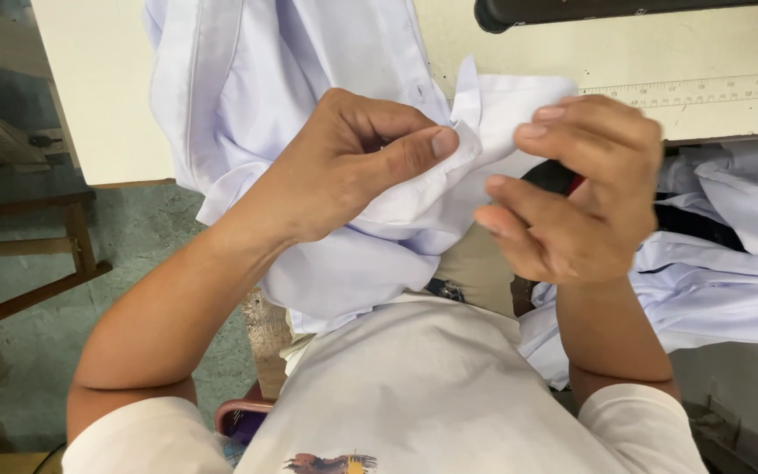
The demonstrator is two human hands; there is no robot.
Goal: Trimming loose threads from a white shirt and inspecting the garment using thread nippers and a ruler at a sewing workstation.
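A white shirt (309, 79) hangs off the pale worktable (98, 96) into my lap. My left hand (353, 167) pinches a folded edge of the white shirt between thumb and fingers. My right hand (576, 197) holds the neighbouring corner of the same cloth with its fingertips, fingers curled. A small dark and red object shows behind my right hand, mostly hidden, so I cannot tell what it is.
More white garments (730, 254) are piled at the right. A ruler strip (704, 89) runs along the table edge. A dark machine part (572, 10) sits at the top. A wooden frame (19, 254) stands on the green floor at the left.
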